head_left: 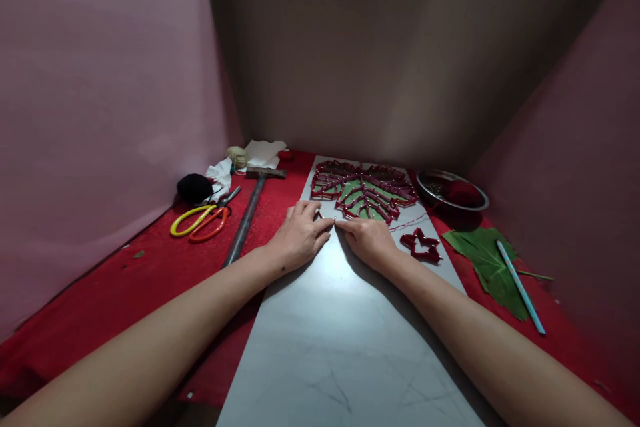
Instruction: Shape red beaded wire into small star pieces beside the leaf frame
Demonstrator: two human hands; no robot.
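A long pale board [338, 333] carries a leaf figure [364, 190] of nails wound with dark red thread over green. My left hand [303, 232] rests on the board just below the leaf figure, its thumb and fingers apart. Close by on the right, my right hand [367, 238] points its index finger toward a small nail [335, 219] standing between the two hands; its other fingers are curled under. Whether either hand grips the nail is too small to tell. Right of my right hand, a red thread star [421, 245] sits on the board, with loose thread above it.
On the red cloth [125, 307] at left lie a hammer [250, 210], scissors [203, 221], black yarn [195, 187] and white paper [263, 153]. To the right are a metal bowl [486, 203] with red yarn, a green leaf [493, 267] and a light blue pen [521, 287]. Walls enclose three sides.
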